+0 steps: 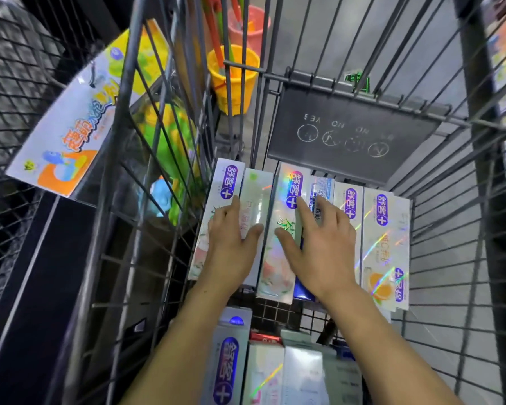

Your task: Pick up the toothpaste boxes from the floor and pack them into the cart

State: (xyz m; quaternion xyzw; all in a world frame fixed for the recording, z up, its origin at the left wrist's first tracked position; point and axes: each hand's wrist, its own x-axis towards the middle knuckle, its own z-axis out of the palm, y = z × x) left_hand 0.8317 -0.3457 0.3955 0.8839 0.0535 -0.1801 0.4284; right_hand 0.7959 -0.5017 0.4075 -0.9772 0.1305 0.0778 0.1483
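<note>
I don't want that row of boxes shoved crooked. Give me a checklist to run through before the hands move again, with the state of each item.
1. Both hands free of cargo: ok. The left hand and right hand lie flat on the row of toothpaste boxes, holding nothing.
2. Boxes lying side by side, lengthwise: ok.
3. Row level: not ok. The blue box sits lower, partly covered by its neighbours.
4. Free space in the cart: ok, bare wire right of the row.
5. Second stack of boxes nearer the person is steady: cannot tell.
6. Boxes left on the floor: cannot tell.
</note>
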